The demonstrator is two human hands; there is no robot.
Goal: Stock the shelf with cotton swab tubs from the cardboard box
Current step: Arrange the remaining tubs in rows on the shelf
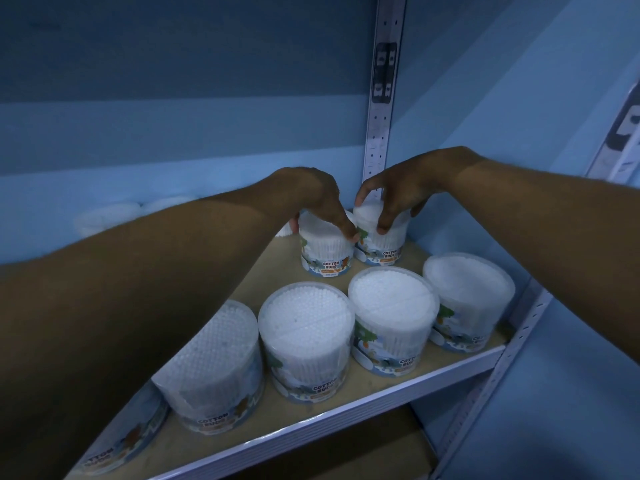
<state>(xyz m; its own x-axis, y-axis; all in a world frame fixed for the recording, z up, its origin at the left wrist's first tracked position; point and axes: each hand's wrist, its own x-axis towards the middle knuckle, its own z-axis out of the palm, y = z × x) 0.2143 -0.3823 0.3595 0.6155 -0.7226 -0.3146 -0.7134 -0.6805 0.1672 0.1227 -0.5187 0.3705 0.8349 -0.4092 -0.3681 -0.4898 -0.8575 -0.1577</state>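
At frame centre, the left hand curls its grip over a clear round plastic tub of white cotton swabs standing on the tan wooden shelf board. The right hand pinches the touching neighbour tub. Four more tubs line the lower front edge.

Dim blue wall, perforated white upright in the corner.
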